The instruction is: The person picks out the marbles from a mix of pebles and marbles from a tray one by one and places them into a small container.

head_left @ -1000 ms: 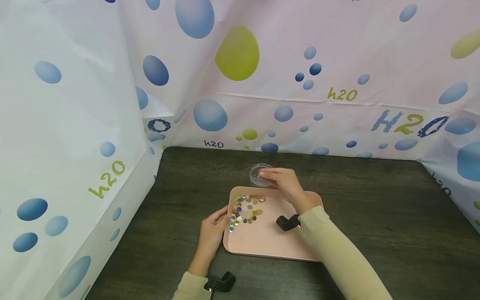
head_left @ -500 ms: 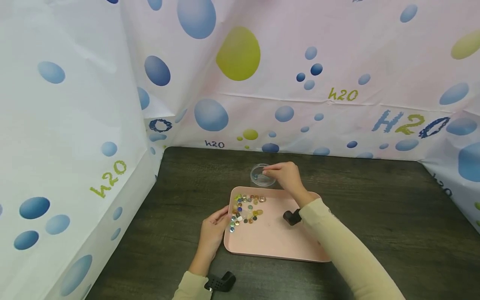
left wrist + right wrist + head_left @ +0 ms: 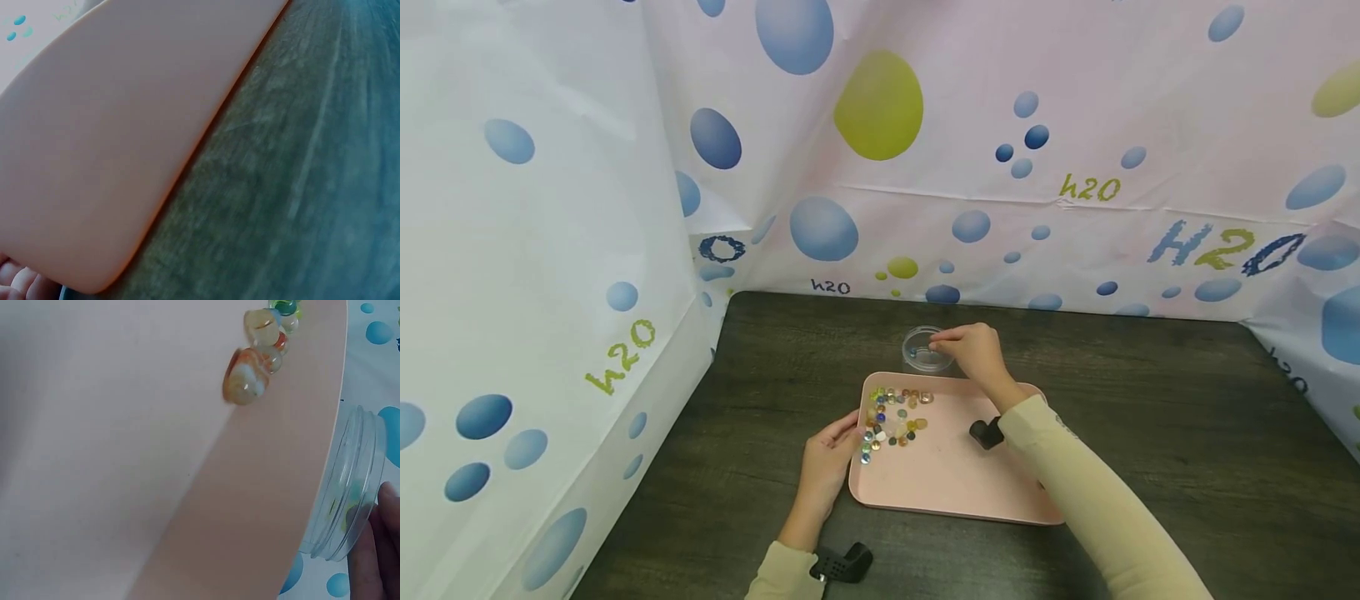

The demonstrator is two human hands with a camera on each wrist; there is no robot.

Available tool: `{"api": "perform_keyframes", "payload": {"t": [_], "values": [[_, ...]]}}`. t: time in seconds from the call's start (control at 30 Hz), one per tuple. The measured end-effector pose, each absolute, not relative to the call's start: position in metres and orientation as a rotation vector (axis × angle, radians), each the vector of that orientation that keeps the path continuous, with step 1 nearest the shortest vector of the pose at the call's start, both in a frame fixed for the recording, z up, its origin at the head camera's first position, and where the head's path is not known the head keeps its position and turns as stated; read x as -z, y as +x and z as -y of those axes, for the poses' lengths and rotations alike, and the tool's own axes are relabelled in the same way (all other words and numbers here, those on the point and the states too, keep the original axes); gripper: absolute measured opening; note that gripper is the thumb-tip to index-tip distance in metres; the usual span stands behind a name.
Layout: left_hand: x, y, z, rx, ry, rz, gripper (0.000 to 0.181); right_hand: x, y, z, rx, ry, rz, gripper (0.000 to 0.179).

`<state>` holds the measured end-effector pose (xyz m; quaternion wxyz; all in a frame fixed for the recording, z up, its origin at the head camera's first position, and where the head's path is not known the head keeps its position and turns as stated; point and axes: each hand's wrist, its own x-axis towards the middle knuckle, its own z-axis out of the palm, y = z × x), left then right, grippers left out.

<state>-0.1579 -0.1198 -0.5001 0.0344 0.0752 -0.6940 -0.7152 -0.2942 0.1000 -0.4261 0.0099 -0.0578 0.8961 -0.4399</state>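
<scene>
Pink tray gripped at left edge by left hand; beyond tray, right hand seen at clear jar, pinch indiscernible.

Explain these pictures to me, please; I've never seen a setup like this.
There is no machine: a person works with two bare hands. The wide picture comes from a camera worn on the head; the two close-ups come from wrist cameras, one on each arm. A pink tray lies on a dark table, with colourful glassy beads grouped toward its left side. Just beyond the tray stands a clear round container with something small inside. The left hand holds the tray's left edge. The right hand has its fingers at the container; whether they pinch anything, I cannot tell.
</scene>
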Motion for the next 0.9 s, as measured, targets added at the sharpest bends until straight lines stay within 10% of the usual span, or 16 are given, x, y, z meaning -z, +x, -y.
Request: {"api": "perform_keyframes", "payload": {"t": [0.9], "values": [[0.505,-0.158,0.121,2.198,0.203,2.142,0.041,0.445,-0.260,-0.080,1.694,-0.226,-2.537,0.023]]}}
